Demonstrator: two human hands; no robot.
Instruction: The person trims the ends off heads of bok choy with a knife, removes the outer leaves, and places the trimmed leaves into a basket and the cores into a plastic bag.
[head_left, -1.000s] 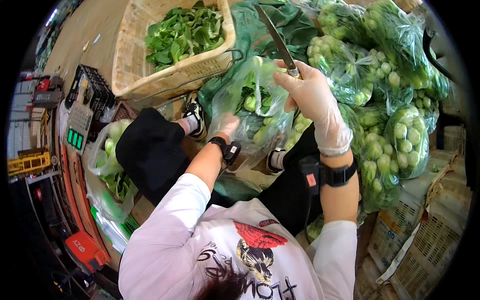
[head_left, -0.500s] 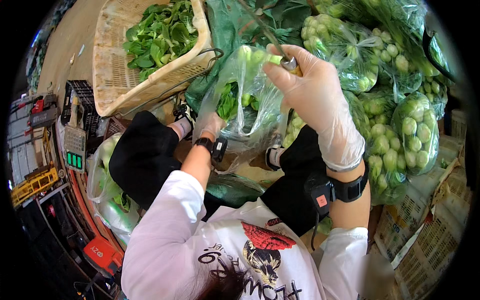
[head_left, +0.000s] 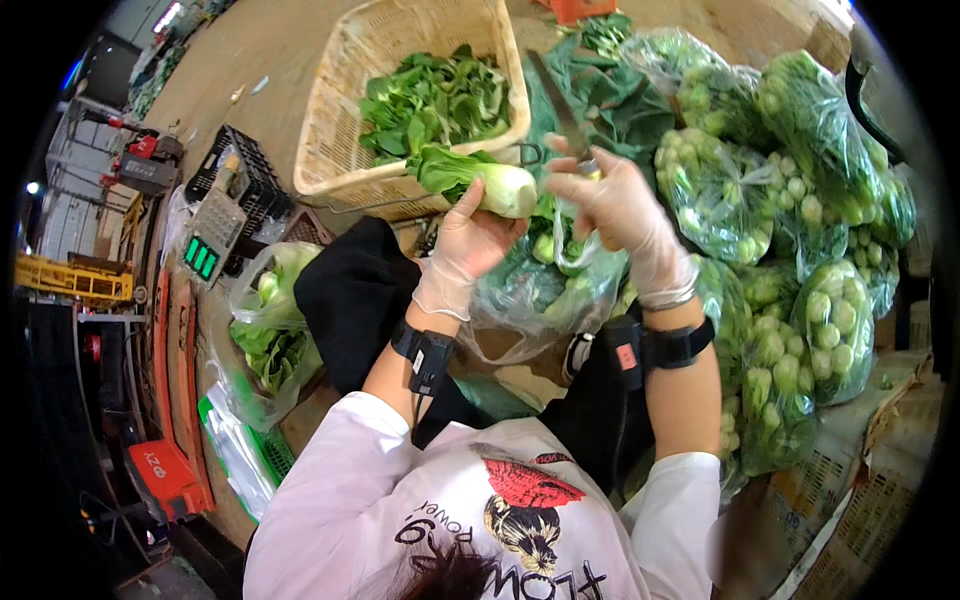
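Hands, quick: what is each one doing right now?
Left hand: closed on a green-leafed, pale-stemmed bok choy.
Right hand: closed on a long dark-bladed knife.

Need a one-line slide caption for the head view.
Gloved left hand holds a bok choy, right hand a knife, over a wicker basket of greens.

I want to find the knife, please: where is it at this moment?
In the head view the knife is upper centre, held in the right hand, blade pointing up beside the wicker basket, just right of the bok choy in the left hand.
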